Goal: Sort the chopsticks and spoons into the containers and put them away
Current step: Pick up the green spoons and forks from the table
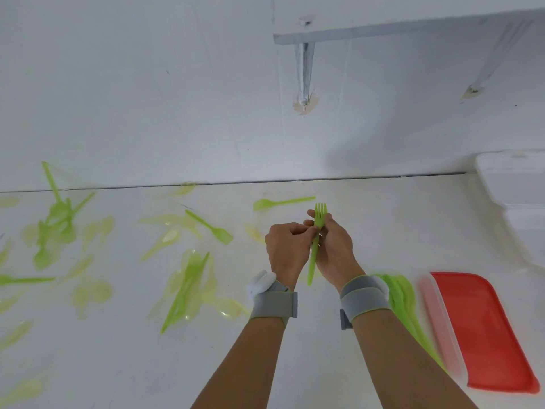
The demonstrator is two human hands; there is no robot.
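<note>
Green plastic fork [316, 240] held upright between both hands, tines away from body. Right hand [333, 246] grip wraps handle; left hand [287, 249] pinches neck. Red-lidded plastic container [483, 329] right of fork; right hand nearer.

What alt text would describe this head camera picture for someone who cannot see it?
Two hands, the left hand and right hand, together hold a green plastic fork upright above a white table. Green and pale yellow plastic cutlery lies scattered to the left; a red-lidded container sits at right.
</note>
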